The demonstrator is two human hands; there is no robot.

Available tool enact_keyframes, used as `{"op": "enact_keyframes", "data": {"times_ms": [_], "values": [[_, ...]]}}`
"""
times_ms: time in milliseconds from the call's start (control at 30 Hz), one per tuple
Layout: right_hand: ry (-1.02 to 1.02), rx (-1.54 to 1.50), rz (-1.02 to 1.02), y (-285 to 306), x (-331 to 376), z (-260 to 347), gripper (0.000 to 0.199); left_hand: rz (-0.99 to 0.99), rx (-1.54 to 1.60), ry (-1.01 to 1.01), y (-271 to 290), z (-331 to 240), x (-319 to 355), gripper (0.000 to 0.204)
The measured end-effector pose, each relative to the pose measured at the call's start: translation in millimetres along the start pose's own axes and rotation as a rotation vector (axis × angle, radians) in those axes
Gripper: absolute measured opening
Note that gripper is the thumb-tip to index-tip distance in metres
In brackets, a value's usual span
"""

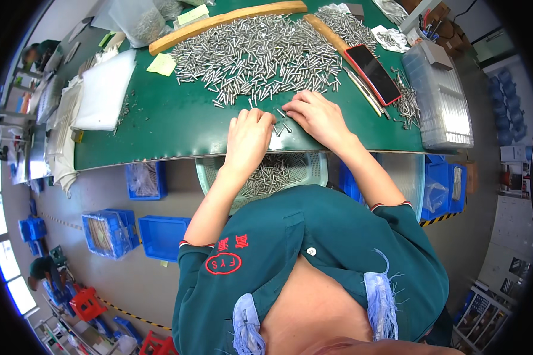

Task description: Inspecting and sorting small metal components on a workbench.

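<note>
A wide heap of small silvery metal pins (260, 53) covers the far part of the green table (177, 118). My left hand (249, 135) rests near the front edge with its fingers curled down; what they hold, if anything, is hidden. Close by, my right hand (318, 117) has its thumb and fingers drawn together at one end of a metal pin (281, 113). Between the hands lie a few loose pins (287, 127). Below the table edge, a pale green basket (320, 170) holds many more pins.
Wooden bars (228, 22) border the heap. Right of it lie a red-edged phone (373, 74), thin sticks (364, 92) and stacked clear plastic trays (438, 100). At left are a white foam sheet (105, 89) and yellow note (161, 64). Blue bins (163, 236) stand on the floor.
</note>
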State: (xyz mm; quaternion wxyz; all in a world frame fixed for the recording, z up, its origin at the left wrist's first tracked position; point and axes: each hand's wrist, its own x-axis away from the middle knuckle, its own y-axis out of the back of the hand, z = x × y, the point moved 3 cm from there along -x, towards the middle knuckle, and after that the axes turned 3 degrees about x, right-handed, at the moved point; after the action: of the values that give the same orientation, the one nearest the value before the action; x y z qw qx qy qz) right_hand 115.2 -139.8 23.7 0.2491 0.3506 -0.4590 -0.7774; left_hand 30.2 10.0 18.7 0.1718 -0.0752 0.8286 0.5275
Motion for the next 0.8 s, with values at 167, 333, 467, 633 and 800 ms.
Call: {"op": "enact_keyframes", "data": {"times_ms": [167,333,467,633,800], "values": [[-0.020,-0.015,-0.007,1.7,3.8,2.9,0.015,0.011,-0.039,0.094,0.0,2.2,4.8,0.012],[0.061,-0.054,-0.038,-2.2,-1.8,8.4,0.013,0.007,-0.059,0.112,-1.3,-1.7,2.5,0.016],[0.094,0.000,-0.017,-1.1,-0.5,0.8,0.015,0.022,-0.066,0.123,0.2,-0.6,4.6,0.016],[0.085,-0.017,0.076,9.5,14.0,-3.0,0.015,0.028,0.007,0.120,3.4,-5.6,8.9,0.016],[0.099,-0.087,0.102,9.2,20.3,8.8,0.013,0.063,0.000,0.083,0.1,-11.1,6.5,0.018]]}}
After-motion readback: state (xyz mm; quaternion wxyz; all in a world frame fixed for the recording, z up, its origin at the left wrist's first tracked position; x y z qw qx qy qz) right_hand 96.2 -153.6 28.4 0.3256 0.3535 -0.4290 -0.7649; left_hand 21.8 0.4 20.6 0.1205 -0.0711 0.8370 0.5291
